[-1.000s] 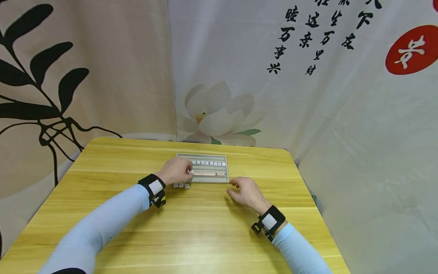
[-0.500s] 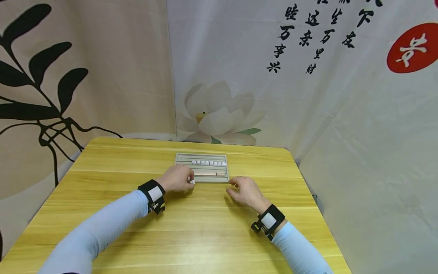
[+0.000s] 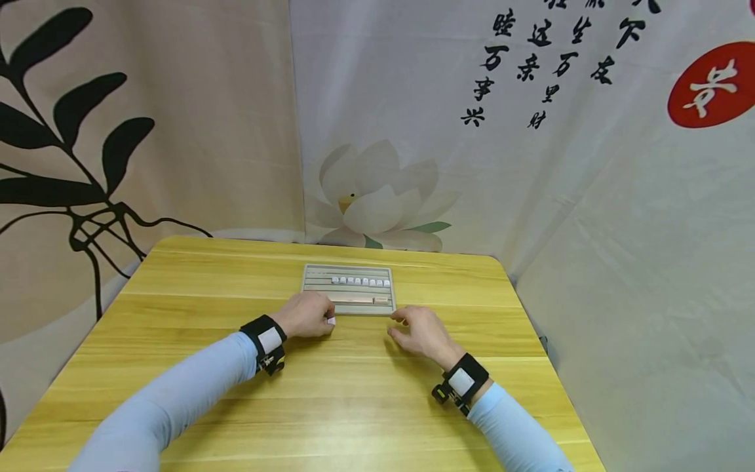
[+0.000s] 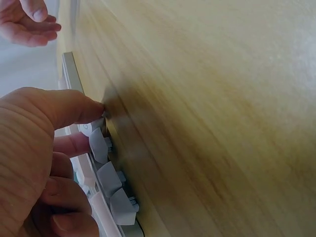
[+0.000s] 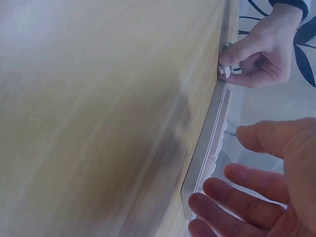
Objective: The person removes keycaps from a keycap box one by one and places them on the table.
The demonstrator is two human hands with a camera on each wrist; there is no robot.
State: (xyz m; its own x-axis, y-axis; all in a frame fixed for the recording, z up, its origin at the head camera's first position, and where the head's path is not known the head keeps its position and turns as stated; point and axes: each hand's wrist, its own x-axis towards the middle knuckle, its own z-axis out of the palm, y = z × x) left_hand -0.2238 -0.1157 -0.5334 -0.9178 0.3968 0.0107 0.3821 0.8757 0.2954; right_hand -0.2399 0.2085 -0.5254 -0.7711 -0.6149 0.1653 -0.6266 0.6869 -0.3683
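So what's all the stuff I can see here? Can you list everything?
table: one, yellow wood, under everything.
tray: one, grey, mid-table, just past the hands.
keycaps: a row, white, in the tray; count too small to tell.
bar: one, tan, long, in the tray's near part.
loose keycaps: at least three, white, on the table by the left fingers.
curtains: beige and white, leaf, flower and writing prints, behind the table.
left hand: fingers curled at the loose keycaps, by the tray's near-left corner.
right hand: holds nothing, relaxed, near the tray's right corner.
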